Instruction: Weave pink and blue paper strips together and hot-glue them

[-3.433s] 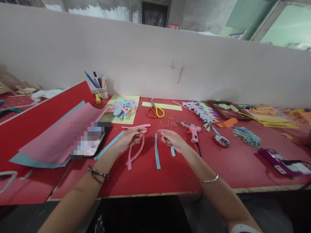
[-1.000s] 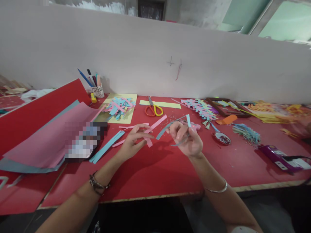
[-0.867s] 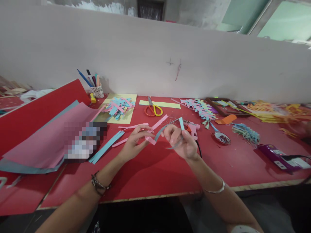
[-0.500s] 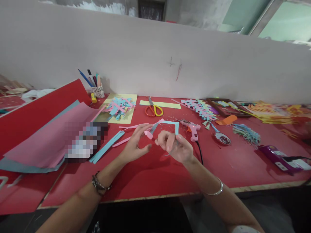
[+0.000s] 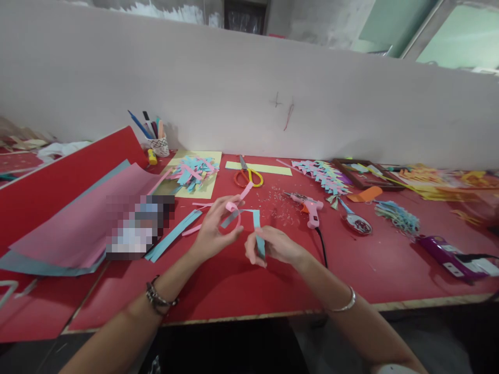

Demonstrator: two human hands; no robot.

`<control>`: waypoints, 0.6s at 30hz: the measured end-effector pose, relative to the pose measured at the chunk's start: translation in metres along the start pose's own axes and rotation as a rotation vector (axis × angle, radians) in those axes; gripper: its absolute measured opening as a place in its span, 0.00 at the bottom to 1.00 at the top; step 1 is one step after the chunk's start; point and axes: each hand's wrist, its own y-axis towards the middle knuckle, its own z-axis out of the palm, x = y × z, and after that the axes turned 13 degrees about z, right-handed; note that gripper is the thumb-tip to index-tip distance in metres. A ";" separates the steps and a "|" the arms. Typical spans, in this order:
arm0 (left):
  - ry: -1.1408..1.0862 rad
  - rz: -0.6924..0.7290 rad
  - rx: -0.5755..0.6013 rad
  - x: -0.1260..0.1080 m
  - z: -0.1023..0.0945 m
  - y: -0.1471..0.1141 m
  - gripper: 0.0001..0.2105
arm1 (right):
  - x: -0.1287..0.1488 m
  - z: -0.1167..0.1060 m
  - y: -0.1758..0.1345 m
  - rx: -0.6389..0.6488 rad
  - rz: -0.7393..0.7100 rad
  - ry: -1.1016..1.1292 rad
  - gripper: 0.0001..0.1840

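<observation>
- Far left, a pink sheet (image 5: 93, 213) overlaps a blue one, and inward of that some loose strips (image 5: 173, 236) lie flat on the red tabletop (image 5: 218, 291).
- Here's the left hand (image 5: 212, 231), thumb wide of the fingers, the pink strip apparently caught among those fingers. A light hold, by the look of it: if they part, the curled paper could spring free.
- The pink strip (image 5: 245, 191) itself, up off the table: slim and pale, one end pointing up and away, a tight fold by the fingertips, a rounded loop below.
- Next, the blue strip (image 5: 256, 218), strung between the hands! Too hard a tug could crease it askew or tear it at that sharp bend. Bright blue near the bend, greyish where it runs left; whether it threads the pink loop, one cannot tell.
- Right hand (image 5: 273, 244): a narrow pinch on the blue strip. A careless twist might drag both papers apart.
- Farther right, the glue gun (image 5: 312, 210) lies near; an arm snagging its cord (image 5: 323, 246) could jerk it.
</observation>
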 end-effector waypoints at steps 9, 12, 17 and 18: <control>0.132 -0.029 0.041 -0.012 0.001 0.005 0.13 | 0.006 0.006 -0.001 0.005 0.115 -0.081 0.29; 0.183 -0.011 0.030 -0.013 -0.001 0.007 0.10 | 0.007 0.006 0.000 -0.063 0.053 -0.137 0.30; 0.034 -0.125 -0.093 -0.007 -0.001 0.007 0.11 | 0.001 -0.002 0.005 -0.434 -0.106 -0.258 0.28; -0.014 -0.161 -0.112 -0.006 0.000 0.007 0.12 | -0.001 -0.004 0.006 -0.573 -0.164 -0.279 0.25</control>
